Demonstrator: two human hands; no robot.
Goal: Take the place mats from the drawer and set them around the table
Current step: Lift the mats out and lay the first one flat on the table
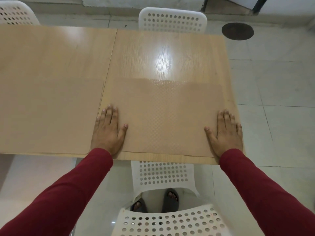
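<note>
Head view: a person in dark red sleeves leans over a pale wood-grain counter (pixel 85 53), both palms down.
Place mat under the hands: a tan, translucent rectangular place mat with a fine dotted texture (pixel 163 116) lies flat at the lower centre of the frame, its near edge just inside the counter's near edge.
Second mat: another tan rectangular place mat (pixel 51 114) lies flat at the lower left of the frame, just beside the first.
Left hand (pixel 109 132): grip spread flat, fingers splayed, pressing the left end of the textured mat.
Right hand (pixel 226 133): grip spread flat likewise, pressing the mat's right end near the counter's right edge.
Chairs: one white perforated plastic chair (pixel 172 20) stands at the far side, upper centre; another (pixel 168 220) sits below the hands, bottom centre.
Floor: pale grey tiles (pixel 272 86) at the right of the frame.
</note>
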